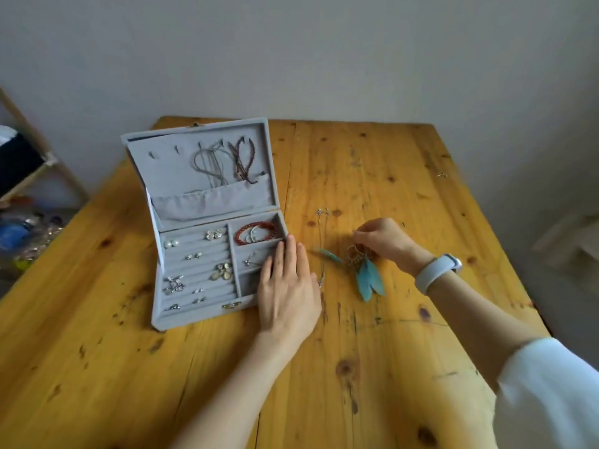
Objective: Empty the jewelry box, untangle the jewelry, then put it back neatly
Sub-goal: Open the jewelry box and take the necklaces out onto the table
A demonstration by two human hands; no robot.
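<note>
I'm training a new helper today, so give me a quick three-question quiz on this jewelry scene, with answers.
1. True or false: the jewelry box lid is closed.
2. Which hand pinches the feather earring?
3. The red bead bracelet lies in: A) the lid pocket, B) the box's top right compartment, C) on the table.

Key:
1. False; it stands open.
2. The right hand; the left hand rests flat on the box's right edge.
3. B.
</note>
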